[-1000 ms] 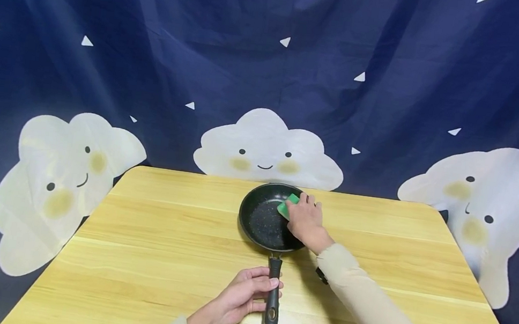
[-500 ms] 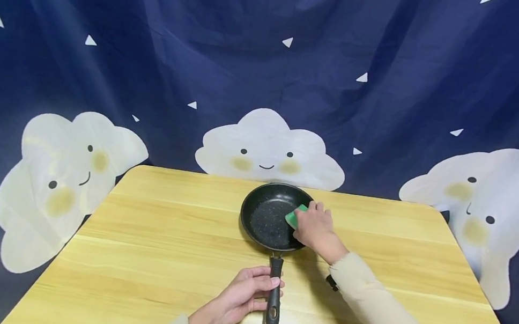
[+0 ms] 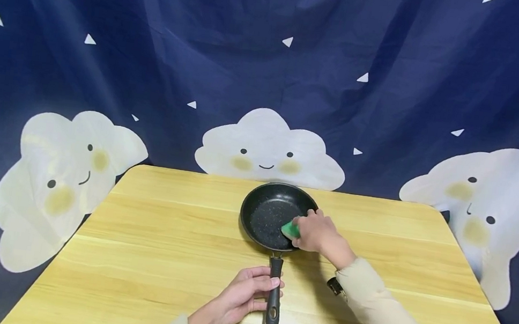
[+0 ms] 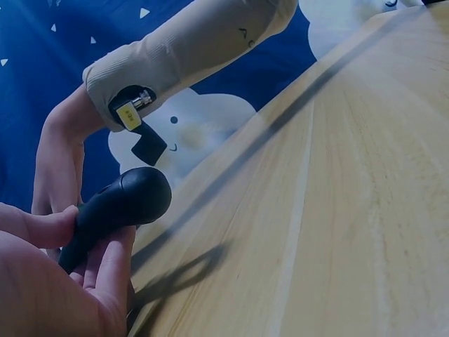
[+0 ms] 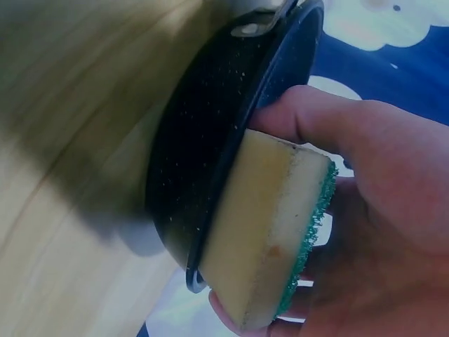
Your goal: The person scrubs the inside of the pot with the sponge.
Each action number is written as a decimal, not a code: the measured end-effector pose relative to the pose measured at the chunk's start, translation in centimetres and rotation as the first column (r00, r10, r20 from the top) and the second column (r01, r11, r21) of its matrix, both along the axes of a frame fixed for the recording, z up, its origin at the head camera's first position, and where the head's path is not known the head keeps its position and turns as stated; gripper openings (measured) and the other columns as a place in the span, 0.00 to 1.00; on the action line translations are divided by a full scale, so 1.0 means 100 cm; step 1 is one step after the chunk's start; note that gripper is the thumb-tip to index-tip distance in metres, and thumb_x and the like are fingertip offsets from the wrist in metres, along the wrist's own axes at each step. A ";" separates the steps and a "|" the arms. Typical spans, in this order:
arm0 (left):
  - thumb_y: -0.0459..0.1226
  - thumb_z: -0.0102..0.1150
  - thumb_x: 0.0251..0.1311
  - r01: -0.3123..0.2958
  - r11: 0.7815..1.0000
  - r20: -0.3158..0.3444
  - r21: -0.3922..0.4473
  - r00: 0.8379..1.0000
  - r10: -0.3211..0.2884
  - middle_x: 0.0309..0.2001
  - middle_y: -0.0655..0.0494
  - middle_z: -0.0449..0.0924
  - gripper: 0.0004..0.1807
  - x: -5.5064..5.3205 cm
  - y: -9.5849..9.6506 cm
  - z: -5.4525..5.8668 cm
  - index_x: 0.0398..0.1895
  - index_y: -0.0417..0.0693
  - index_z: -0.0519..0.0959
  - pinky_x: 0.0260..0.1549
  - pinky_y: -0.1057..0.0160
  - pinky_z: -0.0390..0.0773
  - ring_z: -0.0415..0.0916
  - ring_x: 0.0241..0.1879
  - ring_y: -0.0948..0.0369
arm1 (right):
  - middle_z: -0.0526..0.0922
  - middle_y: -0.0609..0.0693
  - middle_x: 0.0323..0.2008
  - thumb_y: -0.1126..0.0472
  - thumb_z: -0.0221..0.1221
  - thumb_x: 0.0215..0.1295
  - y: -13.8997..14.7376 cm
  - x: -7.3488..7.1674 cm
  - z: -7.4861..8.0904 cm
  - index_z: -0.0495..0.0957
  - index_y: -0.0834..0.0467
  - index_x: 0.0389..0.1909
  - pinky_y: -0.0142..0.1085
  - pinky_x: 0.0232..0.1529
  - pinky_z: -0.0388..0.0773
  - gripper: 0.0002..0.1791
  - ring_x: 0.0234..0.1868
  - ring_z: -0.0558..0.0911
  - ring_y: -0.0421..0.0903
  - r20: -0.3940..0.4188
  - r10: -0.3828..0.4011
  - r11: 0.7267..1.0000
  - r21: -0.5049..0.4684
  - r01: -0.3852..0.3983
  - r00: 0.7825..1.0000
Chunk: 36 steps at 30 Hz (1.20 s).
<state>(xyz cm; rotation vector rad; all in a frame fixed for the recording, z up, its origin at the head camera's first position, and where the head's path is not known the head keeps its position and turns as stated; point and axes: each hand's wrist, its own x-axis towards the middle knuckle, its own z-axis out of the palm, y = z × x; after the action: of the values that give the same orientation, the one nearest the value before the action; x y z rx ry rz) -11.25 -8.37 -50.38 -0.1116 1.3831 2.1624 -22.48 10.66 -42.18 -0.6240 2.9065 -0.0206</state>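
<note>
A black frying pan (image 3: 265,212) with a speckled inside lies near the far edge of the table, its handle (image 3: 273,307) pointing toward me. My left hand (image 3: 242,294) grips that handle, thumb on top and fingers beneath. In the left wrist view the rounded handle end (image 4: 146,195) juts out past the fingers. My right hand (image 3: 318,234) holds a sponge (image 5: 256,221) at the pan's right inner side. The sponge is pale yellow with a rough green layer, and the thumb and fingers grip it across its width. From above, only its green face shows; the hand covers the rest.
The pan stands on a light wooden table (image 3: 155,257). A dark blue curtain (image 3: 237,29) with white clouds and triangles hangs behind the table. A dark device with a yellow tag (image 4: 130,116) is strapped at the right sleeve's cuff.
My right hand has slid the sponge right, then toward me along the pan's right side. The left hand and the pan have stayed almost in place.
</note>
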 end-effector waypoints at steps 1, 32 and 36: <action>0.34 0.64 0.68 -0.002 1.000 -0.001 0.000 1.000 0.002 0.45 0.48 0.87 0.17 0.000 0.000 0.000 0.57 0.35 0.77 0.36 0.59 0.84 0.83 0.42 0.58 | 0.79 0.58 0.40 0.52 0.71 0.61 0.000 0.001 0.000 0.83 0.55 0.58 0.52 0.40 0.78 0.24 0.41 0.73 0.57 0.003 0.008 1.000 -0.006 -0.008 1.000; 0.34 0.64 0.67 0.010 1.000 0.002 0.015 1.000 -0.010 0.43 0.50 0.87 0.20 0.001 -0.002 0.000 0.58 0.33 0.76 0.36 0.58 0.84 0.83 0.41 0.59 | 0.86 0.53 0.44 0.54 0.65 0.63 -0.008 0.007 -0.009 0.84 0.61 0.55 0.50 0.52 0.76 0.22 0.49 0.80 0.56 0.076 0.170 0.958 -0.247 -0.147 0.983; 0.33 0.64 0.68 0.005 1.000 -0.004 0.011 1.000 -0.005 0.43 0.50 0.87 0.19 0.000 -0.001 0.001 0.58 0.34 0.76 0.36 0.58 0.84 0.83 0.41 0.59 | 0.86 0.56 0.49 0.54 0.64 0.63 -0.007 0.006 -0.011 0.84 0.61 0.56 0.49 0.51 0.76 0.23 0.52 0.80 0.56 0.098 0.169 0.950 -0.281 -0.135 0.981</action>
<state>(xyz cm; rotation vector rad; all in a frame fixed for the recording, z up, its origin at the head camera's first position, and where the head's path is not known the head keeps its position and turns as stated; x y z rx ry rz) -11.20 -8.51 -50.32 -0.0991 1.3720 2.1676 -21.92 10.01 -43.27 -0.8580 2.7510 -0.4317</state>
